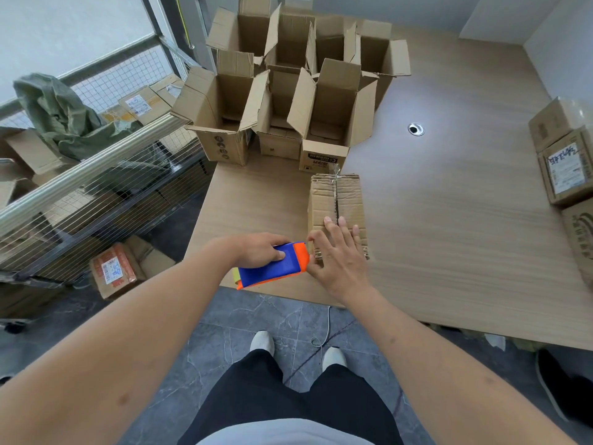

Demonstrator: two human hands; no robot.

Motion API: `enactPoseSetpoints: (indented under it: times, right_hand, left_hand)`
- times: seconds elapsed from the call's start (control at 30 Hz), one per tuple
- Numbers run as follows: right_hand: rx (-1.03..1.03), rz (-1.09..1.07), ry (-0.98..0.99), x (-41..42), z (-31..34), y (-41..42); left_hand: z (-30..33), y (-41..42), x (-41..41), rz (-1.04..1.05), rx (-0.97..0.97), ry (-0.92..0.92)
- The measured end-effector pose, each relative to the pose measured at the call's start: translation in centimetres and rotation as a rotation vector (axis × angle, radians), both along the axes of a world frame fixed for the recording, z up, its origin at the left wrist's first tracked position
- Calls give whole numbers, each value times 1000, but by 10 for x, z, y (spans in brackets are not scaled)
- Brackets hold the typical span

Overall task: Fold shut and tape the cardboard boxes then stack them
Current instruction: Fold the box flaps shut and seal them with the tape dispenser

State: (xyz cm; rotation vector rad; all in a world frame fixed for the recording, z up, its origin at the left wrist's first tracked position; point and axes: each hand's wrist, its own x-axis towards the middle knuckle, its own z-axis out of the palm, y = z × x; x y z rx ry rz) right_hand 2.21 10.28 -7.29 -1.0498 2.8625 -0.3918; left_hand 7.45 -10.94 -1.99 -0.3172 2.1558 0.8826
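The fingers (278, 255) of the left hand (260, 250) were curled round a blue and orange tape dispenser (272, 266), gripping it from above at the near edge of the table (449, 220). The dispenser's orange front end sat just beside the near end of a closed cardboard box (337, 203). The right hand (337, 255) lay flat on the near end of that box, fingers straight and spread over the top flaps, the thumb reaching toward the dispenser's front; it gripped nothing. The closed box lay lengthwise on the table, its two top flaps meeting along a centre seam, with a strip of clear tape crumpled at its far end.

Behind it, at the far left part of the table, stood a cluster of open boxes (288, 91), upright with their flaps raised and packed against one another. The nearest of them was just beyond the closed box's far end. At the right edge of the table sat a group of shut boxes (564, 155), one with a white label on top, well apart from the hands. A round metal grommet (416, 129) was set in the tabletop between the two groups.

Left of the table stood a wire cart (96, 175) holding parcels and a green sack (61, 114). The person's white shoes (262, 342) were on the grey tiled floor below.
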Motion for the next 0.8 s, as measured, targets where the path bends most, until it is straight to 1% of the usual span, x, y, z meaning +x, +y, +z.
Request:
enactPoseSetpoints:
  times: [0.2, 0.33, 0.37, 0.57, 0.73, 0.8]
  right_hand:
    - [-6, -7, -117, -2, 8, -2]
    - [28, 19, -149, -3, 12, 1]
    - [31, 25, -154, -3, 12, 2]
    - [37, 8, -163, -2, 14, -1]
    - [73, 73, -141, -10, 23, 10]
    - [56, 114, -134, -11, 29, 15]
  left_hand:
    - [8, 0, -9, -45, -36, -36]
    - [1, -4, -4, -79, -157, -51]
    - [-1, -7, -1, -65, -163, -47]
    - [-6, -21, 16, 100, -56, 82]
    - [4, -37, 31, 120, 95, 167]
    - [11, -43, 37, 153, 136, 197]
